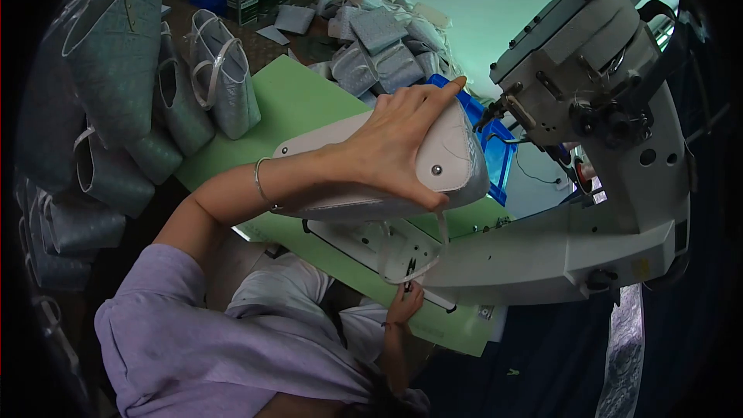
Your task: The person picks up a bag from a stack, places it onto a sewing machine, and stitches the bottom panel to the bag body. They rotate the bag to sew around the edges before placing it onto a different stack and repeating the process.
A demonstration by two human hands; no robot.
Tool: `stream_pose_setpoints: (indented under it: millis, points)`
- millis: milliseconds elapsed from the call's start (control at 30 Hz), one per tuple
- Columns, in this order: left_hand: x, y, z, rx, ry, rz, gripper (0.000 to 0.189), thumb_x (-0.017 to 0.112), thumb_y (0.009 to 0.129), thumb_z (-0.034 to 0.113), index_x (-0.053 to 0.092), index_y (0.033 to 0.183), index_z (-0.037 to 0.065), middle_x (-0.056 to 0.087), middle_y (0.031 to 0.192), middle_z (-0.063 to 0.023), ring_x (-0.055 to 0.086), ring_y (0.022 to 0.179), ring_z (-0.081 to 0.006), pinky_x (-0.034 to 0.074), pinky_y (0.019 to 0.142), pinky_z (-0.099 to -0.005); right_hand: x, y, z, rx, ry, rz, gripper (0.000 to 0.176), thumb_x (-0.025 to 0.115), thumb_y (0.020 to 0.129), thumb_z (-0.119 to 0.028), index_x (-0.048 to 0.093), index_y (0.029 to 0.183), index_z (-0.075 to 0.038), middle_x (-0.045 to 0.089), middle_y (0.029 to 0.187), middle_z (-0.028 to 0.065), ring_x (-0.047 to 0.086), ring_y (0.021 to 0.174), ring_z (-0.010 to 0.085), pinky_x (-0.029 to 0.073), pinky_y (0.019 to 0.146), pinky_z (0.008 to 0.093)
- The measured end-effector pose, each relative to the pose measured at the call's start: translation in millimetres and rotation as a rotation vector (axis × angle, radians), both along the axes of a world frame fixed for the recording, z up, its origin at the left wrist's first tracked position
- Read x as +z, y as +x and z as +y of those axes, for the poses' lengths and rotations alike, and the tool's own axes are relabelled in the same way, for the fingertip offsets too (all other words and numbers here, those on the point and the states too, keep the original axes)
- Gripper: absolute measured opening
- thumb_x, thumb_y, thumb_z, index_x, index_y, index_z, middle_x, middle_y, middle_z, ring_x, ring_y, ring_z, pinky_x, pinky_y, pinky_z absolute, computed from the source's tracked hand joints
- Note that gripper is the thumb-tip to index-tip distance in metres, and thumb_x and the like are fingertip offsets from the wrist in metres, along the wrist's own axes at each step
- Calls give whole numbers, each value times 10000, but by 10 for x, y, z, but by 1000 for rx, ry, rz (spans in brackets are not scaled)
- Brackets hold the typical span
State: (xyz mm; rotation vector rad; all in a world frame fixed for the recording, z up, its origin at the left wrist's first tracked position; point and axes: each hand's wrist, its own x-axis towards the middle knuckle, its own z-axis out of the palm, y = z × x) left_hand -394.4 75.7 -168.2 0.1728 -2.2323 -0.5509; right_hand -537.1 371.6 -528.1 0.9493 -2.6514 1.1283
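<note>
My left hand (395,131) is spread across the pale base of a silver-grey handbag (364,200), gripping it with the thumb on the near edge and the fingers at the far edge. Round metal studs show on that base, which faces up. A thin pale handle (443,236) hangs from the bag's underside. Below it, my right hand (406,303) is closed around small dark thread snips (410,269), their tips close to the hanging handle. Part of the right hand's grip is hard to see.
A sewing machine (573,85) with a long arm stands to the right, its needle area near the bag. Finished-looking silver bags (224,77) crowd the left. More grey pieces (379,39) are piled behind a blue crate (503,162). The tabletop (271,101) is green.
</note>
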Motion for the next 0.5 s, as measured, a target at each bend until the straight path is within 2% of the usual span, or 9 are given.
stream_pose_setpoints:
  millis: [67,133,167,233,300,333,400,433,500]
  points:
    - [0,38,44,-10,13,58,1223,788,515,459,186,1508,77,401,1265,-245,393,1157,-399,316,915,-477,20,28,64,-21,75,15,239,646,852,-108,566,1049,1,589,1091,175,515,1089,400,402,925,473]
    - [37,161,99,-8,-29,60,1096,780,508,439,342,1472,157,407,1255,-251,381,1173,-404,310,928,-456,16,18,186,-35,147,30,253,665,847,-141,568,1039,-7,601,1089,168,518,1079,400,405,914,477]
    - [65,241,97,-16,-31,57,1096,780,508,439,342,1472,157,407,1255,-251,381,1173,-404,310,928,-456,-21,20,344,-62,192,135,226,649,860,-148,570,1017,-7,598,1106,176,526,1064,396,403,915,482]
    - [112,412,83,-4,-64,77,967,774,497,401,471,1400,233,416,1247,-253,376,1184,-410,315,967,-477,-68,-37,535,-96,247,237,202,634,872,-154,573,996,-7,595,1124,184,534,1049,392,400,917,487]
    - [148,570,67,-30,-18,95,933,773,497,380,495,1377,243,420,1243,-246,371,1191,-412,318,986,-486,-35,-83,562,-48,-17,323,245,666,845,-127,593,1051,-16,609,1114,171,551,1004,371,425,885,460]
    - [158,667,58,-44,29,113,900,771,497,360,519,1354,253,424,1239,-239,366,1198,-413,322,1006,-494,-52,-120,552,-58,-9,317,245,666,845,-127,593,1051,-16,609,1114,171,551,1004,371,425,885,460]
    - [159,875,29,-54,13,105,890,773,493,322,522,1340,206,428,1232,-214,368,1206,-396,327,1034,-488,-79,-207,445,34,43,74,277,627,868,-106,590,1125,-9,609,1108,174,551,1029,370,435,891,440]
    - [145,975,34,-56,20,119,887,775,490,317,524,1331,186,429,1229,-203,371,1209,-382,326,1038,-472,-80,-221,456,36,38,67,277,627,868,-106,590,1125,-9,609,1108,174,551,1029,370,435,891,440]
    - [163,1172,102,-21,38,124,871,786,487,309,534,1302,132,426,1240,-181,374,1240,-341,318,1055,-439,-70,-285,435,37,343,162,297,573,892,-75,579,1181,-9,611,1083,197,564,1017,376,450,878,422]
